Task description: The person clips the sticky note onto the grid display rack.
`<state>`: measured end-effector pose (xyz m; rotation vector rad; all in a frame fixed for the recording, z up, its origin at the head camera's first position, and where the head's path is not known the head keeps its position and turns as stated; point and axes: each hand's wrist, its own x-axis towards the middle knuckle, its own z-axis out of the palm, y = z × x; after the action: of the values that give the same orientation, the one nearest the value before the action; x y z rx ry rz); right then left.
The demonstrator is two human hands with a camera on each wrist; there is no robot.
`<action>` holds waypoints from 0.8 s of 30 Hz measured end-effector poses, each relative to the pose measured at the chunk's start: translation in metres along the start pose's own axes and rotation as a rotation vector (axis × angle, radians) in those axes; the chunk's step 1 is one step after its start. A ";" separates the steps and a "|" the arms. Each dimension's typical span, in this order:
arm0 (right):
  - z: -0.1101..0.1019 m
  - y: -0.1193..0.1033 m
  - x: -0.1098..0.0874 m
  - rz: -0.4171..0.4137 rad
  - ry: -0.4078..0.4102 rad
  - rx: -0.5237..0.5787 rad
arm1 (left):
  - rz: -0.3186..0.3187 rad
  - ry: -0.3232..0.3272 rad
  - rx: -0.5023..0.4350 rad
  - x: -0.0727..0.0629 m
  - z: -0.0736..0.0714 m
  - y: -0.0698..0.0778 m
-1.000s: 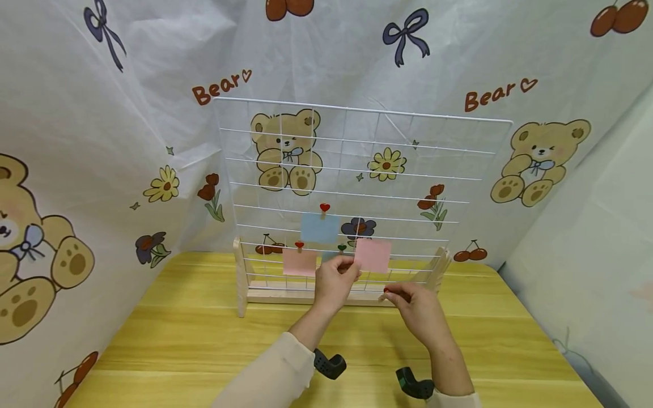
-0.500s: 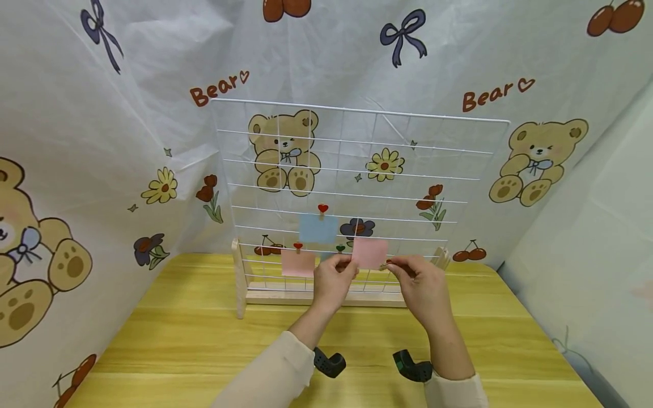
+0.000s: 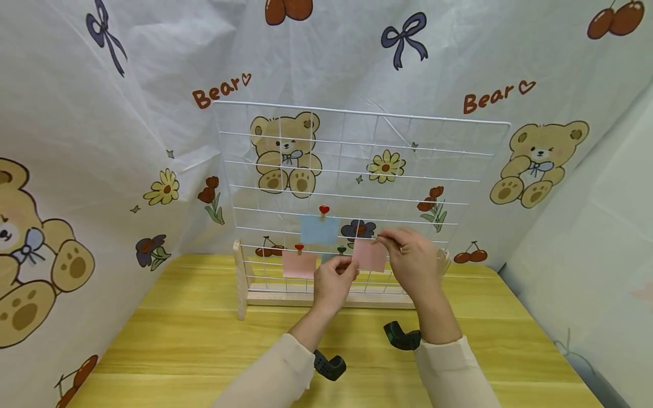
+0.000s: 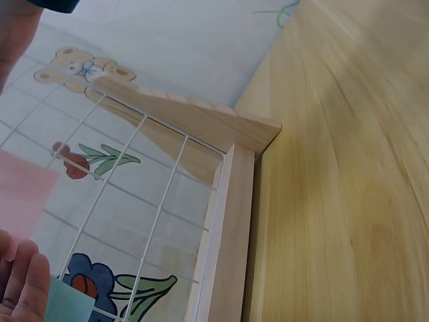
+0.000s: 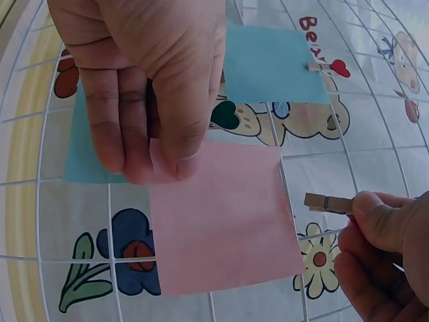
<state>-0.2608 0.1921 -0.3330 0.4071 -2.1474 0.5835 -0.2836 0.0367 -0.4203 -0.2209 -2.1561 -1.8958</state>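
Observation:
My left hand (image 3: pixel 334 285) pinches a pink paper note (image 5: pixel 224 218) by its edge and holds it against the white wire grid (image 3: pixel 408 187). In the right wrist view, my right hand (image 5: pixel 382 248) pinches a small wooden clothespin (image 5: pixel 328 203) by one end, its other end pointing at the note's top edge. Beside the left hand hangs a blue-green note (image 5: pixel 97 151), partly hidden by the fingers, with a green heart clip (image 5: pixel 226 115) by it. A light blue note (image 3: pixel 319 229) hangs higher under a red heart clip (image 3: pixel 324 210).
Another pink note (image 3: pixel 299 264) hangs to the left under a red heart clip (image 3: pixel 299 247). The grid stands in a wooden base (image 3: pixel 280 298) on a wood-grain table (image 3: pixel 178 340). Behind it hangs a white cloth (image 3: pixel 168 68) printed with bears.
My right hand has risen with the clothespin from below the pink note's right side to its top edge. My left hand has stayed nearly still, holding the note.

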 end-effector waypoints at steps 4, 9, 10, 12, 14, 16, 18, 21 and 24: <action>0.001 -0.002 0.005 0.023 -0.051 0.011 | 0.002 0.001 -0.004 -0.001 0.000 0.001; 0.002 -0.006 0.010 0.040 -0.128 -0.008 | 0.009 0.010 -0.012 -0.002 -0.001 0.000; 0.002 -0.006 0.011 0.041 -0.142 -0.018 | 0.008 0.009 -0.012 -0.001 0.000 0.000; 0.002 -0.008 0.013 0.040 -0.167 -0.038 | 0.005 0.007 -0.013 -0.001 0.000 0.000; 0.002 -0.010 0.015 0.041 -0.189 -0.055 | -0.004 0.001 -0.014 -0.001 0.000 0.000; 0.002 -0.011 0.016 0.039 -0.206 -0.066 | -0.015 -0.004 -0.017 -0.001 -0.001 0.000; 0.003 -0.012 0.017 0.035 -0.218 -0.072 | -0.021 -0.007 -0.021 -0.002 -0.001 0.000; 0.003 -0.013 0.019 0.029 -0.221 -0.083 | -0.014 -0.007 -0.026 -0.002 -0.001 0.001; 0.005 -0.015 0.019 0.033 -0.223 -0.090 | -0.007 -0.003 -0.026 -0.002 -0.002 0.001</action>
<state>-0.2682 0.1753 -0.3160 0.4039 -2.3880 0.4757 -0.2810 0.0354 -0.4196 -0.2210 -2.1380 -1.9297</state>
